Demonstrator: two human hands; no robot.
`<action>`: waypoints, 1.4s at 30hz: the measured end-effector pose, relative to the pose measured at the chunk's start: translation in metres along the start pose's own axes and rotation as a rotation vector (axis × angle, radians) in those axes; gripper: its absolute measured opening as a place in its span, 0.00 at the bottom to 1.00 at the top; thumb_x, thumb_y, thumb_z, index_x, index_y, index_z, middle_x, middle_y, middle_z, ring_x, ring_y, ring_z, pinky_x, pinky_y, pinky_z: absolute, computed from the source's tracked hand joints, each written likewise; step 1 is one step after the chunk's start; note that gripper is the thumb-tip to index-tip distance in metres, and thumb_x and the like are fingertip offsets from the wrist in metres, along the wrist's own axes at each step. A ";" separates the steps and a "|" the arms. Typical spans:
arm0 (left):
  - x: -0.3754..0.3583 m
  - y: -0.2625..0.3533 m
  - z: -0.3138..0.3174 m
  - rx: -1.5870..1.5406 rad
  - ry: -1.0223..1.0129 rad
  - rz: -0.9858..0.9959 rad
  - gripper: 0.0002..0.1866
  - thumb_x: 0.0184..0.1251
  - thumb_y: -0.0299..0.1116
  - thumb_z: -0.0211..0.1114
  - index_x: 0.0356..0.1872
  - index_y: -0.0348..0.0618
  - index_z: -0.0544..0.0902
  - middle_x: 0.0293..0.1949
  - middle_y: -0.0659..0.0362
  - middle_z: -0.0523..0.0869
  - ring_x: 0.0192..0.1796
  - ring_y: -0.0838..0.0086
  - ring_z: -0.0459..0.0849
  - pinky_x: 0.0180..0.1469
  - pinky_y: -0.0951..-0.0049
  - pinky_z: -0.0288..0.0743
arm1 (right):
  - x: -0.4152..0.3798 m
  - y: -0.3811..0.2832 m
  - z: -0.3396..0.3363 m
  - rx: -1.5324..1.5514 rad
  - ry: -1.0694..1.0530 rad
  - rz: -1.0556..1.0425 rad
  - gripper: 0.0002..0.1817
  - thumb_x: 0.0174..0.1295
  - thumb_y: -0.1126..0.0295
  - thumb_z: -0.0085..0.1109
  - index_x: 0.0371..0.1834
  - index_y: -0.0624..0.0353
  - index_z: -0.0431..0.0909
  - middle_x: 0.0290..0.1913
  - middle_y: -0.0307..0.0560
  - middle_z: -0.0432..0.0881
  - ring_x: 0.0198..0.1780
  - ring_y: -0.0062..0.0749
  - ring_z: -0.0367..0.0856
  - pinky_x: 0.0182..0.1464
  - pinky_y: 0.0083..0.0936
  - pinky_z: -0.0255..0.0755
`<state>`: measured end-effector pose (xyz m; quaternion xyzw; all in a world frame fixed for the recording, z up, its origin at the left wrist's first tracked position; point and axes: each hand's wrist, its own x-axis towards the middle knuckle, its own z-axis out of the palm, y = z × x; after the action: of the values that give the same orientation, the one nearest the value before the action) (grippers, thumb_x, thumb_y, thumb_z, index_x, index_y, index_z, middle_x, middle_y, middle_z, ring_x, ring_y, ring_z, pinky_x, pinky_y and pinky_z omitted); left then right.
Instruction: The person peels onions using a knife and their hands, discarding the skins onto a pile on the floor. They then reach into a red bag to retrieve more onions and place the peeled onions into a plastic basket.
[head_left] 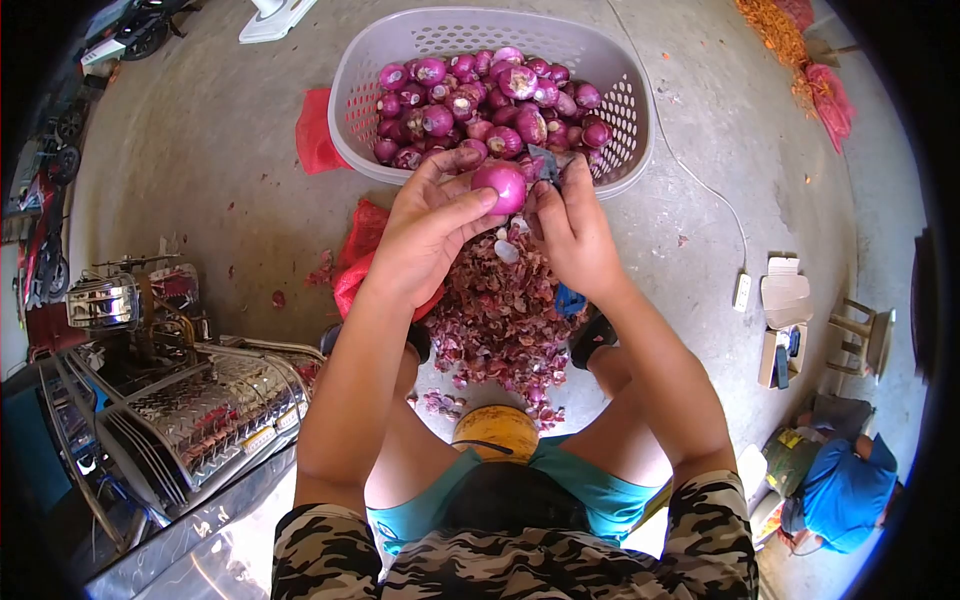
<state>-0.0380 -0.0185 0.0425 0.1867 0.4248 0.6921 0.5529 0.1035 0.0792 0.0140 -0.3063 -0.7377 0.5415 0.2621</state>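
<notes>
My left hand (432, 220) holds a shiny purple onion (500, 187) between thumb and fingers, just in front of the basket. Touching or very close to the onion's right side is my right hand (572, 225), its fingers closed around a small dark thing (543, 165) that I cannot make out clearly. Beyond both hands, many peeled-looking red onions (518, 82) lie in a grey perforated basket (350, 85). A heap of dry onion skins (490, 310) covers the floor below my hands, between my legs.
Red mesh bags (362, 235) lie left of the skins. A white cable with a power strip (742, 292) runs along the right. An open cardboard box (785, 300) and a wooden stool (865, 340) stand farther right. Metal machinery (220, 400) is at left; a person in blue (845, 495) is lower right.
</notes>
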 end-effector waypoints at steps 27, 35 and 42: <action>0.001 -0.003 -0.002 0.129 -0.012 0.022 0.23 0.56 0.20 0.64 0.53 0.41 0.70 0.49 0.52 0.79 0.52 0.67 0.80 0.54 0.64 0.75 | 0.006 -0.005 -0.010 -0.047 0.053 -0.087 0.13 0.59 0.69 0.56 0.42 0.67 0.72 0.28 0.58 0.78 0.30 0.43 0.80 0.36 0.33 0.72; -0.001 0.006 -0.001 0.044 0.003 0.011 0.22 0.56 0.20 0.64 0.52 0.37 0.70 0.47 0.50 0.81 0.49 0.68 0.82 0.53 0.66 0.77 | 0.004 -0.014 -0.018 0.194 0.009 0.003 0.11 0.59 0.72 0.57 0.44 0.65 0.73 0.32 0.45 0.80 0.33 0.22 0.76 0.38 0.25 0.72; 0.000 0.007 -0.004 0.068 -0.017 -0.035 0.24 0.56 0.20 0.64 0.54 0.36 0.70 0.47 0.51 0.81 0.48 0.68 0.82 0.51 0.67 0.78 | 0.003 -0.009 -0.014 0.108 -0.071 -0.100 0.11 0.61 0.71 0.58 0.44 0.63 0.75 0.30 0.41 0.79 0.30 0.20 0.73 0.35 0.22 0.71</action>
<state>-0.0452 -0.0205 0.0464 0.2038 0.4465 0.6658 0.5620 0.1104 0.0882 0.0266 -0.2351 -0.7307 0.5772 0.2786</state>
